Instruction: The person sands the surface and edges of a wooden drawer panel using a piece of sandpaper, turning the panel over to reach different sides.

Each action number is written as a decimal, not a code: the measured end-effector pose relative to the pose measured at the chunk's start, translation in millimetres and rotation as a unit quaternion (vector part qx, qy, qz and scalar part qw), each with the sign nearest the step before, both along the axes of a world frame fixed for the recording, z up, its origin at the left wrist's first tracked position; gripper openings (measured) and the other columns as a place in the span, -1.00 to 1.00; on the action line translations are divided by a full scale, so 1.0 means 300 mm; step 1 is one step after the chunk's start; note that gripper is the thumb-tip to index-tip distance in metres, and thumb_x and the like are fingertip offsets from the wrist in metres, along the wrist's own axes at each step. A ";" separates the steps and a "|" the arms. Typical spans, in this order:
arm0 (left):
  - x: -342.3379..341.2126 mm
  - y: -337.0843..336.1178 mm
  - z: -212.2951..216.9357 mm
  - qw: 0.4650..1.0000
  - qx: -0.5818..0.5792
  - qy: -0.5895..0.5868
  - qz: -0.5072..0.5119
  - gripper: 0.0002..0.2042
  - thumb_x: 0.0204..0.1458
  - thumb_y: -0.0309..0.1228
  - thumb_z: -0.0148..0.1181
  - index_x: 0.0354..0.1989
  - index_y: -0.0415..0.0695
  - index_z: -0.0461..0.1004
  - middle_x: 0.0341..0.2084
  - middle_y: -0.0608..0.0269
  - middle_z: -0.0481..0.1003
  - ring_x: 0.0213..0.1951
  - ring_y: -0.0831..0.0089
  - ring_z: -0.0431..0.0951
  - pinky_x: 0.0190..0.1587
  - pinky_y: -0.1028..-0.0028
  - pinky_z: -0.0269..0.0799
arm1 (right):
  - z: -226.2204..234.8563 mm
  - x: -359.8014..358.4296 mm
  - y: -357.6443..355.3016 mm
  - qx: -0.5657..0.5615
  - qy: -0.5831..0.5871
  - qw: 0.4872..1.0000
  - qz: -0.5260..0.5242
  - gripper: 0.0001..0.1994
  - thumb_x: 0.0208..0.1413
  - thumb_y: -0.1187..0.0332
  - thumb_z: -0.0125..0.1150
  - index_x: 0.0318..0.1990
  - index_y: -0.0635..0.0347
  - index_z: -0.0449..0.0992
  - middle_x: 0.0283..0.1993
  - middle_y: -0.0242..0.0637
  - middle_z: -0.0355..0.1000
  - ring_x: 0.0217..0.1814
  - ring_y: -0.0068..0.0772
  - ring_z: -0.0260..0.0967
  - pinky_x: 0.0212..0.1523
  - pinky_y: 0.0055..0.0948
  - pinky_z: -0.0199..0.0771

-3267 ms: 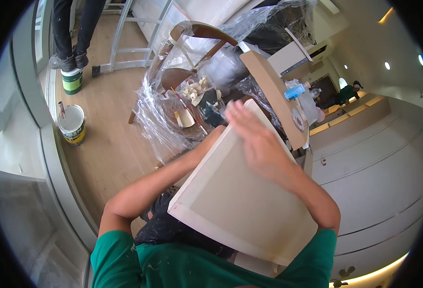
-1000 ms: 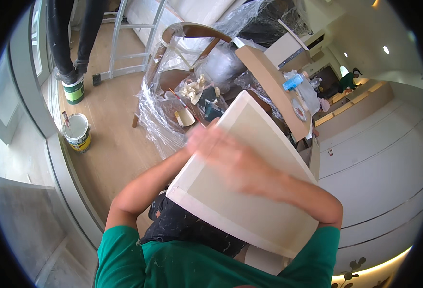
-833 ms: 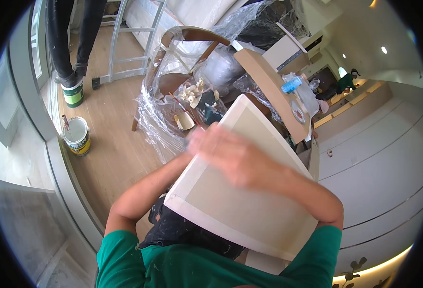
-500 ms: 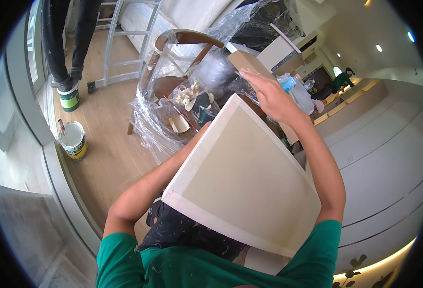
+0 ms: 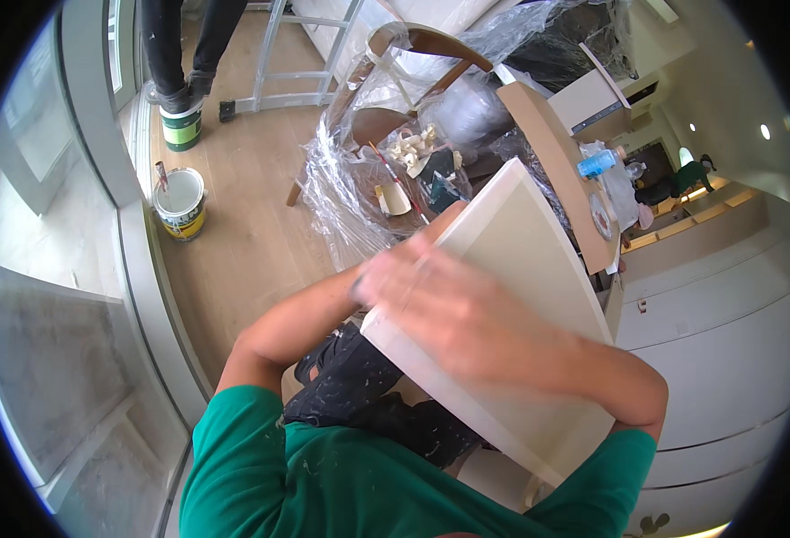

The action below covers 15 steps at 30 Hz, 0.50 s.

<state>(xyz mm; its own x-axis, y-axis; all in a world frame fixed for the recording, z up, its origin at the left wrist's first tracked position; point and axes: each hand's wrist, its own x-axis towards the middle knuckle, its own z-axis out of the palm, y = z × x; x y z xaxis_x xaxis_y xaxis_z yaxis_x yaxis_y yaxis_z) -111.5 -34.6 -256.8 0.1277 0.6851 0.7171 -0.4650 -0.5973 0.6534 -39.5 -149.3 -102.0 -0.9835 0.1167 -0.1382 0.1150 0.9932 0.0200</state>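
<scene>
The right hand (image 5: 449, 309) lies across the left part of the pale panel (image 5: 534, 255), blurred, its fingers seemingly extended and close together rather than curled; whether it presses on the face or grips something small, I cannot tell. The left forearm (image 5: 296, 318) passes behind the panel's left edge, so the left hand is hidden there; it may be steadying the panel from beneath, but its opening and hold cannot be seen. The panel sits under the right hand, above the dark trousers (image 5: 350, 377), slanted, one corner pointing away from the body beyond the hands and another to the left, just below them. Its longer side is hard to judge, since the right forearm and sleeve cover part of it; the edges run diagonally. The step in hand looks like rubbing or wiping the face near that left edge; another pass would call for a flat palm and firm support from behind. Beyond the hands stands a plastic-wrapped chair (image 5: 431, 40); farther left is an open paint can (image 5: 180, 215).
</scene>
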 end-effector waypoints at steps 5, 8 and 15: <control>-0.010 0.013 0.014 1.000 0.006 0.007 0.011 -0.69 0.13 -0.31 0.25 -0.28 -0.42 0.59 -0.50 0.02 0.65 -0.43 0.40 0.65 -0.30 0.26 0.54 | -0.051 0.075 0.115 0.056 0.070 0.993 -0.074 -0.50 0.21 0.57 0.00 0.32 0.43 0.49 0.39 0.12 0.44 0.57 0.06 0.28 0.63 0.07 0.06; 0.008 -0.003 0.019 1.000 0.006 0.011 0.002 -0.69 0.13 -0.31 0.25 -0.28 -0.42 0.59 -0.50 0.02 0.65 -0.43 0.40 0.65 -0.30 0.26 0.54 | -0.056 -0.009 -0.097 -0.032 0.022 0.999 0.026 -0.47 0.24 0.44 0.09 0.34 0.52 0.43 0.43 0.19 0.39 0.57 0.08 0.27 0.63 0.06 0.05; -0.007 -0.010 0.011 1.000 -0.002 0.014 0.011 -0.68 0.13 -0.30 0.25 -0.28 -0.43 0.59 -0.50 0.01 0.65 -0.43 0.39 0.65 -0.29 0.26 0.54 | -0.056 0.030 -0.013 0.051 0.056 0.997 -0.034 -0.47 0.26 0.45 0.06 0.36 0.52 0.41 0.45 0.19 0.37 0.57 0.04 0.28 0.61 -0.01 0.13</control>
<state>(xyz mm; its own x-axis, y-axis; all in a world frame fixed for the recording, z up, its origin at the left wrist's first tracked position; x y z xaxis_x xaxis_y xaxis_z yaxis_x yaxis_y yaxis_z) -113.5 -37.7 -253.5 0.1327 0.6915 0.7101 -0.4325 -0.6042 0.6692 -30.5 -153.1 -118.7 -0.9816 0.1907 -0.0128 0.1884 0.9765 0.1048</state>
